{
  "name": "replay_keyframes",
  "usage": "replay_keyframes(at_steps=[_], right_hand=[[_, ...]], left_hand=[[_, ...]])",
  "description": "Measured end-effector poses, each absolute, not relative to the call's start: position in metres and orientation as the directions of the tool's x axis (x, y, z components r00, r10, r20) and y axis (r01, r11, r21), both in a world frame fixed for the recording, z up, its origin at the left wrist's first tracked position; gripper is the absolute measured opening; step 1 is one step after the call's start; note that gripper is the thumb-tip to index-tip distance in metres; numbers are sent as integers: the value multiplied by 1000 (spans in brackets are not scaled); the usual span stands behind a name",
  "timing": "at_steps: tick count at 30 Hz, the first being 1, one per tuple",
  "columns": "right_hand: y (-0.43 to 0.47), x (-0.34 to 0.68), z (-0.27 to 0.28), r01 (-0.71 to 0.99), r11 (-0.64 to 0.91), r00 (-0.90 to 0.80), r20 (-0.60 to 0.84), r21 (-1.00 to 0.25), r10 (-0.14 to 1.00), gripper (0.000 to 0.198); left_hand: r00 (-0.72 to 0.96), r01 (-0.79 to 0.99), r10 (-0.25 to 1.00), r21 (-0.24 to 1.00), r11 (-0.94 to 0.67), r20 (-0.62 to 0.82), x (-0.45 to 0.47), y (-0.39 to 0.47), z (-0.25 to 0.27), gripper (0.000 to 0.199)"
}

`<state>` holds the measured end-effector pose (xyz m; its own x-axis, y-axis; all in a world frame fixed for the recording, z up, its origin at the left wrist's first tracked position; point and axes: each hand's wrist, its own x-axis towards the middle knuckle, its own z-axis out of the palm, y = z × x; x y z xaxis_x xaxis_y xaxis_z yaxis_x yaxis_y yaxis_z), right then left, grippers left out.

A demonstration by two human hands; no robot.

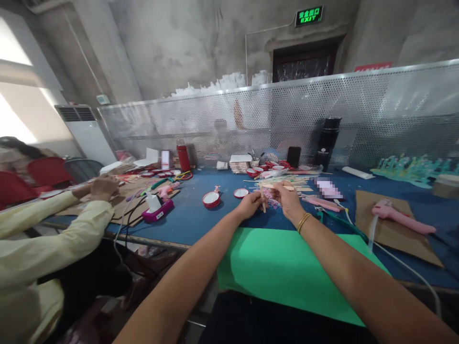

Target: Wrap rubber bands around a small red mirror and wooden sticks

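My left hand [252,206] is closed on a thin pale wooden stick [264,204], which stands roughly upright in the fingers. Close beside it, my right hand [291,200] pinches another slim light-coloured stick [289,188], lying nearly level. The two sticks seem to meet between the hands, but I cannot tell whether they are joined. Under and behind the hands lie small pink and purple pieces [275,204] and a heap of thin sticks [301,182]. A green sheet [265,253] hangs over the table edge below my forearms.
On the right, a pink glue gun [403,217] rests on cardboard [366,205]; green-handled pliers [344,220] lie nearer. Red-rimmed round pieces [211,199], a purple power strip [158,210] and a black bottle [328,143] stand on the blue table. A co-worker's hands [102,186] are at left.
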<state>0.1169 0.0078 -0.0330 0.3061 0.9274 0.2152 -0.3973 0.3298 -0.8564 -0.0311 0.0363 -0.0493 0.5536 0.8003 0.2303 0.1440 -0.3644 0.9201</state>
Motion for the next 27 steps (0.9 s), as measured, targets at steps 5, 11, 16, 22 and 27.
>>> replay_keyframes(at_steps=[5, 11, 16, 22, 27], right_hand=[[11, 118, -34, -379, 344, 359, 206, -859, 910, 25], [11, 119, -34, -401, 338, 319, 216, -852, 923, 26], [10, 119, -32, -389, 341, 330, 216, -856, 919, 22], [8, 119, -31, -406, 328, 316, 205, -853, 926, 22], [7, 117, -31, -382, 316, 322, 195, -868, 926, 25]], left_hand=[[553, 169, 803, 914, -368, 221, -30, 33, -46, 23], [554, 139, 805, 930, -340, 211, -29, 32, -45, 25], [559, 119, 801, 935, -334, 215, -27, 32, -45, 25], [552, 129, 806, 933, -337, 214, -27, 32, -46, 22], [562, 119, 801, 938, -327, 208, -30, 33, -47, 27]])
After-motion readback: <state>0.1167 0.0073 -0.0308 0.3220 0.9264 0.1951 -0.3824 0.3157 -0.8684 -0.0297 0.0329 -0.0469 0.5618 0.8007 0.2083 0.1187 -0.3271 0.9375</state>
